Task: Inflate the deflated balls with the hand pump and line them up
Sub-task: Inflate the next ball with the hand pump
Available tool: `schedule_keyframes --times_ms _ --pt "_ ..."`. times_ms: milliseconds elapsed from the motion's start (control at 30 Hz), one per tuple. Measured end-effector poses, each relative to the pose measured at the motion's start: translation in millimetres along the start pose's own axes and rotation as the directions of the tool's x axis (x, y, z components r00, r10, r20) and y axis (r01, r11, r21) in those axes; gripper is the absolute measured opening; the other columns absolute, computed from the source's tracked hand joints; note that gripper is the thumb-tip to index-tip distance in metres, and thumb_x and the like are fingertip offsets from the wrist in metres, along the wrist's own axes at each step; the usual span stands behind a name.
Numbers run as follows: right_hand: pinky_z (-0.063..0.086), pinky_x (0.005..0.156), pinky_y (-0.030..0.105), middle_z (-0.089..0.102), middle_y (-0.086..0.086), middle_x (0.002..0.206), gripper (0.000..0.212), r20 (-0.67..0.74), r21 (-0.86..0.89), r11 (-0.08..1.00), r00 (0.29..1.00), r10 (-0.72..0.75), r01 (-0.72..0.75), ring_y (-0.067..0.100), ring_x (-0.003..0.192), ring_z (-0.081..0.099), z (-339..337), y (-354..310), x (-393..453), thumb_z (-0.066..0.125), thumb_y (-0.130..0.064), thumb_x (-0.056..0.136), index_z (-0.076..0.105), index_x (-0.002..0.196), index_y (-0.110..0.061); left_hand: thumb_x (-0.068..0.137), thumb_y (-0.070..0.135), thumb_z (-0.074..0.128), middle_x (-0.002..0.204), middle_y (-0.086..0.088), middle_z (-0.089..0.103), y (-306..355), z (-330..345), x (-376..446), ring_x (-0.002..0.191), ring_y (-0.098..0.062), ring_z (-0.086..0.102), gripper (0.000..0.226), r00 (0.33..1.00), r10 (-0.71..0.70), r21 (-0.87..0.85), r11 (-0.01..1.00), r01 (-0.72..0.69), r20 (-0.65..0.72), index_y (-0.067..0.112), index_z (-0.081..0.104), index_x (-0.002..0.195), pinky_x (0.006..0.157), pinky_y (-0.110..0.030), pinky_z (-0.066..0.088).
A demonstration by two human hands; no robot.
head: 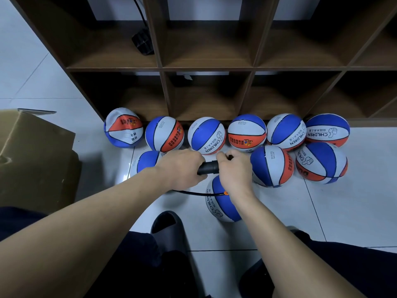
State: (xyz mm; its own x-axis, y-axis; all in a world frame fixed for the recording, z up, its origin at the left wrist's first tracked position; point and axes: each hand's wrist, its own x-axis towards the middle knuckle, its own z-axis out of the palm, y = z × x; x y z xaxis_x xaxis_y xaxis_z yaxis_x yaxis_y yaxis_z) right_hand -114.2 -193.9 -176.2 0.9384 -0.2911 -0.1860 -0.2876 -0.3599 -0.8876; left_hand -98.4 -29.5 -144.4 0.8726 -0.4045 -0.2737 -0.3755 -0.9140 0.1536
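A ball point(219, 203) is sitting on the floor point(343, 211) by the person's feet with a thin hose point(189, 192) running to it, while just above it the left hand point(180, 168) and right hand point(234, 171) are both gripping the black pump point(209, 168), and beyond them more balls point(247, 132) are lining the foot of the shelf point(206, 68).

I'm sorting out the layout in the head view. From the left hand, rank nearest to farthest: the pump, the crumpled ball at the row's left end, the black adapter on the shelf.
1. Pump: gripped by the left hand.
2. Crumpled ball: left end of the row, by the shelf foot.
3. Black adapter: up on the shelf, behind.
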Motion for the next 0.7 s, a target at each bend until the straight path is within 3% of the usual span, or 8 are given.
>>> schedule_keyframes --times_ms 133,267,400,567,700 --pt "0.036 0.053 0.031 0.047 0.004 0.06 0.037 0.045 0.008 1.0 0.999 0.001 -0.001 0.014 0.054 0.037 -8 -1 6 0.066 -0.024 0.098 0.052 0.071 -0.002 0.098 0.051 0.065 0.076 0.006 0.063 -3 0 0 0.072 -0.015 0.061 0.026 1.0 -0.008 -0.028 1.0 0.008 0.014 0.027 0.066 0.089 0.066 -0.037 0.056" --pt "0.027 0.058 0.037 0.034 -0.002 0.056 0.042 0.004 0.033 0.998 0.999 0.054 -0.054 0.022 0.06 0.029 -36 5 28 0.067 -0.02 0.092 0.041 0.059 -0.013 0.098 0.053 0.065 0.077 0.007 0.062 -12 -3 -1 0.074 -0.016 0.06 0.028 0.998 -0.049 -0.023 0.999 0.049 0.027 0.027 0.066 0.087 0.061 -0.033 0.048" --pt "0.028 0.061 0.038 0.036 0.011 0.067 0.042 -0.094 0.105 0.99 0.99 0.109 -0.099 0.024 0.065 0.03 -62 11 48 0.071 -0.019 0.093 0.043 0.075 0.007 0.098 0.052 0.066 0.073 0.007 0.059 -19 -10 -1 0.07 -0.014 0.058 0.03 0.997 -0.076 -0.005 0.997 0.076 0.01 0.026 0.063 0.083 0.058 -0.031 0.041" --pt "0.029 0.058 0.037 0.035 0.004 0.059 0.042 -0.126 0.056 0.995 0.988 0.088 -0.082 0.023 0.06 0.031 -54 12 41 0.067 -0.017 0.094 0.04 0.062 -0.012 0.101 0.049 0.062 0.076 0.005 0.06 -6 -5 -1 0.075 -0.019 0.06 0.026 0.998 -0.054 0.045 0.997 0.055 -0.02 0.027 0.064 0.088 0.059 -0.032 0.044" --pt "0.026 0.057 0.037 0.03 -0.001 0.057 0.039 -0.082 0.045 0.997 0.995 0.065 -0.061 0.021 0.059 0.026 -30 7 21 0.06 -0.013 0.09 0.034 0.062 -0.017 0.101 0.048 0.061 0.075 0.005 0.059 -8 -2 -2 0.072 -0.016 0.058 0.025 0.999 -0.053 0.036 0.998 0.053 -0.007 0.026 0.065 0.089 0.058 -0.032 0.041"
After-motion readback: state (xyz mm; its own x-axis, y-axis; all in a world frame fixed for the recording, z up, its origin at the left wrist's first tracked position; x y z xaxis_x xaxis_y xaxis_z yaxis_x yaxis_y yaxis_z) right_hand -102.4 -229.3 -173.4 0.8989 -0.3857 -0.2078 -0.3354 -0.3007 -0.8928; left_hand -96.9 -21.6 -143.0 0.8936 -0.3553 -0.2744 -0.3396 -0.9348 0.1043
